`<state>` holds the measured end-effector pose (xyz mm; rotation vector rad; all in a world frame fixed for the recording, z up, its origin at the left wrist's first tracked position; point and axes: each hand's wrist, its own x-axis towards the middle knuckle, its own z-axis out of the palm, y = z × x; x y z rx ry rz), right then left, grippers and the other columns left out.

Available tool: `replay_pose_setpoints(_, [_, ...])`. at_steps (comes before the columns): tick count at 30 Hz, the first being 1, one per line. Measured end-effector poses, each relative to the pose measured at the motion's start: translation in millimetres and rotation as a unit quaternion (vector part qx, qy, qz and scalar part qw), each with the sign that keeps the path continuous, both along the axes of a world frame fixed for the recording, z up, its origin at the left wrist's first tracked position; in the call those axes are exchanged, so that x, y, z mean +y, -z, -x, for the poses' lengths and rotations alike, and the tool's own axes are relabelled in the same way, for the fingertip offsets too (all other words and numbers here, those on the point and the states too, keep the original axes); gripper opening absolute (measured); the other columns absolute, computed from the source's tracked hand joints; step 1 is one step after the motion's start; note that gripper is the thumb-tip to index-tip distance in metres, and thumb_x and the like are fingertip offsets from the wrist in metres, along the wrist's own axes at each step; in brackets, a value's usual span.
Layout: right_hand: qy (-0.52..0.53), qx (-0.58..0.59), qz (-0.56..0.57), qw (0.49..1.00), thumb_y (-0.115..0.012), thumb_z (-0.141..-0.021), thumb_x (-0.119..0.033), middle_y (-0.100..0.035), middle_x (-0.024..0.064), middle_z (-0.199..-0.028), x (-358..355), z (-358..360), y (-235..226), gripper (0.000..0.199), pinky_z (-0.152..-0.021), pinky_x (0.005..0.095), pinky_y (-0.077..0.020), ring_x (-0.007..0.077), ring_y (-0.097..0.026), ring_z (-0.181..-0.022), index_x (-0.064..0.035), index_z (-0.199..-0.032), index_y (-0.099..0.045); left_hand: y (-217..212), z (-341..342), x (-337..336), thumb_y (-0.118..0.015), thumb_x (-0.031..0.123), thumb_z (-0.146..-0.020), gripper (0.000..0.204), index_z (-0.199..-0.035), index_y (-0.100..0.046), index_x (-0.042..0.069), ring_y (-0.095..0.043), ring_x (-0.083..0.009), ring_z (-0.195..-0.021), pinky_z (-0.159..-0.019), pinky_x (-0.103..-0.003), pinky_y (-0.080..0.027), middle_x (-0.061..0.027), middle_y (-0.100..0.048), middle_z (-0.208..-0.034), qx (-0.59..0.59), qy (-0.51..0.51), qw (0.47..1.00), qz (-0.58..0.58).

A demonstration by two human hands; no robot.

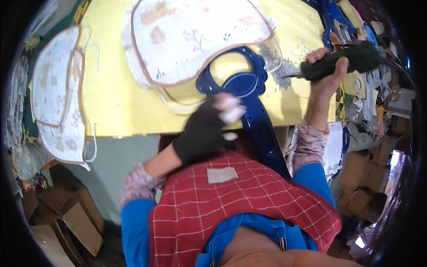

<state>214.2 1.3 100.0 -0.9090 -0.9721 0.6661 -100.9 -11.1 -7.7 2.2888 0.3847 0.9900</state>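
My right hand is closed round a dark electric screwdriver, its thin bit pointing left above a pile of small metal screws. My left hand wears a dark glove that leaves the fingertips out. Motion smears its fingers, and pale patches show at their tips; whether they hold anything is unclear. Beside it lies a blue plastic part with a scalloped ring at its far end and a long arm reaching back to my apron. A floral fabric piece with brown trim lies just beyond the ring, its white cord trailing.
The yellow tabletop ends close in front of me. More floral fabric pieces hang over its left edge. Cardboard boxes stand at lower left, others at right. Assorted supplies crowd the right side, near the screwdriver's cable.
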Motion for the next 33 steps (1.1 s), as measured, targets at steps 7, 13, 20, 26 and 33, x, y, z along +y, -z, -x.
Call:
replay_pose_setpoints(7, [0.320,-0.005,0.134,0.938,-0.070,-0.090,-0.036,-0.058,0.0089,-0.072,-21.0,-146.8,58.9,0.046,-0.053,0.0314,-0.0519,0.0198,-0.059,-0.056,0.0007,-0.115,-0.056,50.2,84.8,95.2,-0.056,0.004,-0.091,0.061,-0.147,-0.031,-0.003,-0.051,-0.0244,-0.123,-0.101,-0.035,-0.044,-0.0139,-0.046,-0.140,-0.228,-0.201,0.851,0.430])
replay_pose_setpoints(13, [0.583,-0.565,-0.028,0.583,-0.069,-0.088,-0.031,-0.064,0.0178,-0.116,-29.7,-92.9,45.5,0.052,-0.084,0.0368,-0.0492,0.0257,-0.064,-0.092,0.0045,-0.123,-0.054,0.5,67.0,131.7,-0.048,-0.001,-0.087,0.056,-0.142,-0.038,-0.002,-0.055,-0.0230,-0.119,-0.100,-0.033,-0.046,-0.0127,-0.054,-0.132,-0.232,-0.106,0.811,0.526])
replay_pose_setpoints(20, [0.096,-0.020,0.231,0.968,-0.064,-0.095,-0.036,-0.056,-0.0004,-0.063,-13.5,-38.9,67.1,0.036,-0.045,0.0209,-0.0359,0.0056,-0.049,-0.049,-0.0014,-0.084,-0.068,-55.7,50.0,102.8,-0.052,-0.002,-0.086,0.059,-0.143,-0.036,0.000,-0.054,-0.0199,-0.114,-0.096,-0.031,-0.045,-0.0115,-0.053,-0.130,-0.125,-0.175,0.909,0.358])
replay_pose_setpoints(26, [0.164,-0.160,0.226,0.947,-0.069,-0.088,-0.033,-0.056,0.0017,-0.058,-21.6,-43.2,79.0,0.037,-0.052,0.0267,-0.0412,0.0087,-0.051,-0.052,0.0010,-0.076,-0.068,-47.5,48.3,110.0,-0.053,-0.002,-0.087,0.065,-0.148,-0.030,-0.002,-0.050,-0.0212,-0.122,-0.102,-0.032,-0.039,-0.0129,-0.047,-0.139,-0.145,-0.157,0.931,0.295])
replay_pose_setpoints(33, [0.133,-0.177,0.256,0.941,-0.056,-0.095,-0.046,-0.068,0.0130,-0.077,-94.1,-31.9,83.6,0.047,-0.065,0.0327,-0.0524,0.0179,-0.065,-0.066,-0.0015,-0.103,-0.069,-34.3,22.5,121.2,-0.052,0.007,-0.092,0.060,-0.147,-0.031,-0.003,-0.051,-0.0272,-0.123,-0.104,-0.039,-0.040,-0.0182,-0.046,-0.141,-0.179,-0.165,0.942,0.232])
